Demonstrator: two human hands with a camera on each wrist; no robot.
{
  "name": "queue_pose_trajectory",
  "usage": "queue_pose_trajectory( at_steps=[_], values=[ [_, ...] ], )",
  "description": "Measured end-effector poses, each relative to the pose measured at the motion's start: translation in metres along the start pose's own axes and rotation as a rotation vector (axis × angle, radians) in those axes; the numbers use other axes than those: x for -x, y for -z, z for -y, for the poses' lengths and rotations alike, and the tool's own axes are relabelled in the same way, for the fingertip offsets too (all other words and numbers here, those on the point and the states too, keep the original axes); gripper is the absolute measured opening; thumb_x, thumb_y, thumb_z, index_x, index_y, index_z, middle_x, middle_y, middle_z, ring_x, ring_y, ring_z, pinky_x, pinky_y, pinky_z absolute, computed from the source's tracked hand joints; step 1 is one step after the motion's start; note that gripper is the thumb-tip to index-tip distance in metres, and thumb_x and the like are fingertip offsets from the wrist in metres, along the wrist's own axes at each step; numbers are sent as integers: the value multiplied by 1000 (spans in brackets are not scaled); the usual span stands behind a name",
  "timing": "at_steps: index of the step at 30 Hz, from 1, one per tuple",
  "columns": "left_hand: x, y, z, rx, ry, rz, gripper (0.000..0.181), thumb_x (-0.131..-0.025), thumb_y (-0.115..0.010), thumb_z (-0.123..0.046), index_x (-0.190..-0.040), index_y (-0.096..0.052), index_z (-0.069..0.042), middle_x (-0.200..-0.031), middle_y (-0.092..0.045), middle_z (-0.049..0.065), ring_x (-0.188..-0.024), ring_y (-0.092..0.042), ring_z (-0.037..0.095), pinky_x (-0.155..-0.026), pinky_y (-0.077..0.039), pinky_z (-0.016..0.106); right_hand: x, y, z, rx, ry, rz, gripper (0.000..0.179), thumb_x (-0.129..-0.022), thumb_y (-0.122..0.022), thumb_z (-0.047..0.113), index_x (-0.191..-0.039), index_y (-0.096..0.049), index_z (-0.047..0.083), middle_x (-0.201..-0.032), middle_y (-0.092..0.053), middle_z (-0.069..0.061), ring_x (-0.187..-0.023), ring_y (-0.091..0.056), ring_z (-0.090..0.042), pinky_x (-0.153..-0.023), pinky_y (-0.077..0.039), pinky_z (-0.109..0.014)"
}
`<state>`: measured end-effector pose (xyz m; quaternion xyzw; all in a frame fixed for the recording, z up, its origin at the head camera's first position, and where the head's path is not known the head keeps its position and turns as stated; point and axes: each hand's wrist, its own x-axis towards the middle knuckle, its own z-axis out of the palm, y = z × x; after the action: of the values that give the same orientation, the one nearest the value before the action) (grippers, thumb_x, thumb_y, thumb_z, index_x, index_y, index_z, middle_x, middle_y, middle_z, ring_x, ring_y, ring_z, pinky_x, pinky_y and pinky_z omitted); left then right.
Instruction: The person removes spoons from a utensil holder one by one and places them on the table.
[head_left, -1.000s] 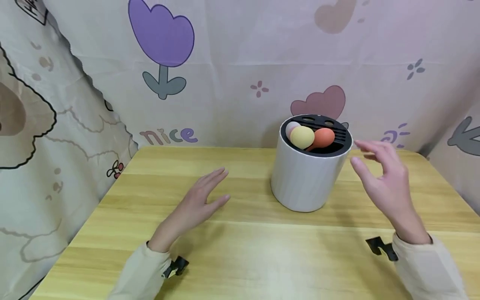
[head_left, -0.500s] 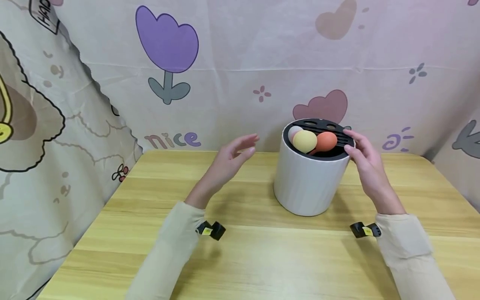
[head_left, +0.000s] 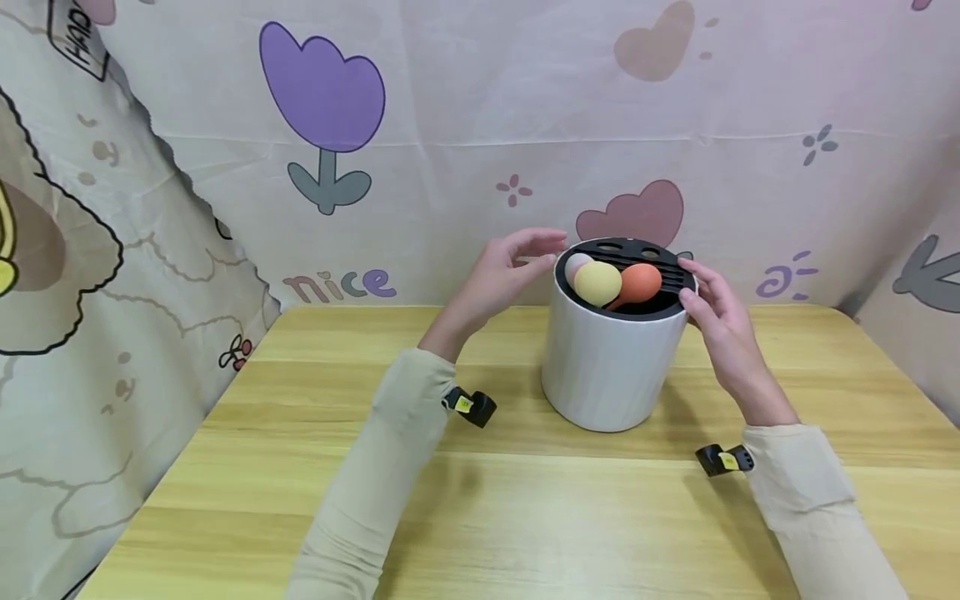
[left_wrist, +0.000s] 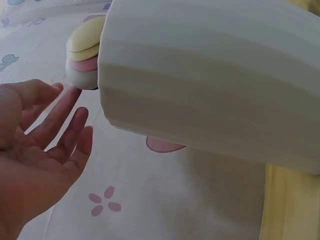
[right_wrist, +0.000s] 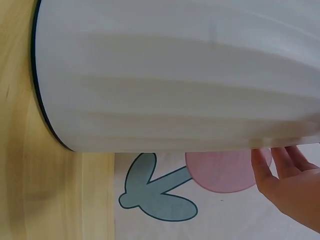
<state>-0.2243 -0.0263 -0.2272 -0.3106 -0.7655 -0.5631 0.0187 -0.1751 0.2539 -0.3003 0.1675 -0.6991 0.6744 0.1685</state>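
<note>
A white, faintly ribbed round utensil holder [head_left: 611, 375] with a slotted black top [head_left: 637, 250] stands upright on the wooden table. Rounded heads poke out of its opening: a yellow one [head_left: 597, 284], an orange one [head_left: 641, 283] with a thin stem, and a pale pink one [head_left: 576, 267]. My right hand [head_left: 722, 325] touches the right side of the rim, thumb toward the front and fingers behind. At the left of the rim my left hand [head_left: 504, 271] is raised with loosely bent fingers. The left wrist view shows its fingertips [left_wrist: 80, 117] apart from the holder's wall.
Light wooden tabletop [head_left: 525, 517] spreads in front of and left of the holder. Close behind it hangs a printed cloth [head_left: 450, 167], with more cloth along the left side. A small black camera sits on each wrist, the left one [head_left: 472, 407] over the table.
My left hand has risen rightward to the holder's left rim. My right hand has come in from the right and now touches the rim. The holder has stayed in place on the table.
</note>
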Motion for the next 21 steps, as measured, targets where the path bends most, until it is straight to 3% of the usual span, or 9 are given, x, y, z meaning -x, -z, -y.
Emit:
queue_pose_trajectory(
  at_steps=[8,21],
  values=[
    [-8,-4,-7,-136,60,106,24,-94,-63,-5,-116,-68,-1,-110,-68,7,-103,-60,12,-87,-46,25,-1,-2,-1,53,-6,-5,45,-101,-47,18,-145,-42,9,-132,-50,-4,-113,-50,-9,-86,-42,-16],
    [-13,-8,-6,-50,124,106,25,-91,-68,-7,-115,-65,0,-103,-65,9,-99,-59,18,-88,-46,24,0,-1,-2,63,2,3,47,-102,-45,20,-147,-39,8,-138,-44,-14,-114,-50,-9,-87,-42,-16]
  ],
)
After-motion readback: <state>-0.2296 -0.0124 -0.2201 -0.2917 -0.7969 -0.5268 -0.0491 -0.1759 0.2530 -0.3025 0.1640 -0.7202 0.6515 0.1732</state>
